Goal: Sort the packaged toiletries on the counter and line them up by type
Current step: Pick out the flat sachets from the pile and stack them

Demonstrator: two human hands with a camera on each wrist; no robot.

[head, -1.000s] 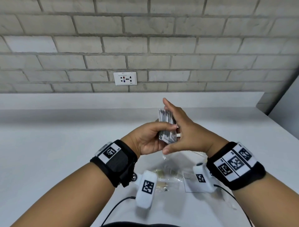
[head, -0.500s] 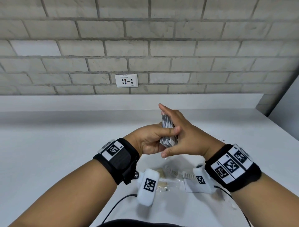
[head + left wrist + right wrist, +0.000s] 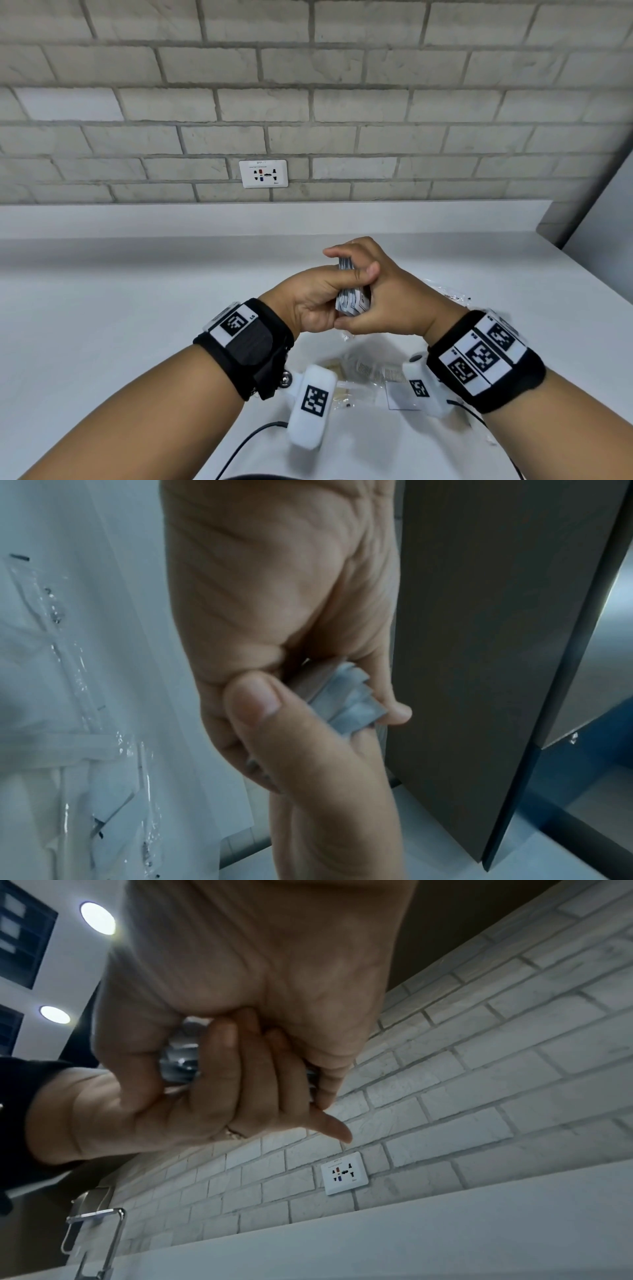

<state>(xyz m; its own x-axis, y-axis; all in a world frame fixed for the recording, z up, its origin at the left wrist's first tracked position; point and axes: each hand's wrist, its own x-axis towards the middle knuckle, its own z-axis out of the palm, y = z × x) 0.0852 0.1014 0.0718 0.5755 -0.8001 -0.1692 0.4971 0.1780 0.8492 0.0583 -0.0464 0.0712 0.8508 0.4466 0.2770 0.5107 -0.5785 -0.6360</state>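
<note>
A stack of flat grey-and-white sachets (image 3: 352, 301) stands on edge above the white counter (image 3: 137, 308), held between both hands. My left hand (image 3: 318, 298) grips it from the left, thumb laid across its top. My right hand (image 3: 387, 301) cups it from the right, fingers curled over the far edge and thumb under it. In the left wrist view the stepped sachet edges (image 3: 352, 704) show between thumb and fingers. The right wrist view shows both hands clasped round the stack (image 3: 181, 1056). Clear-wrapped combs (image 3: 370, 371) lie on the counter below my wrists.
More clear plastic packets (image 3: 448, 294) lie right of my hands, others (image 3: 85, 737) appear in the left wrist view. A wall socket (image 3: 263, 173) sits in the brick wall behind. A chrome tap (image 3: 99, 1231) stands off to the left. A dark panel (image 3: 496, 642) borders the counter's right.
Both hands have sunk a little with the sachet stack. The right fingers, straight before, have curled over its far edge, and the left thumb now lies across its top.
</note>
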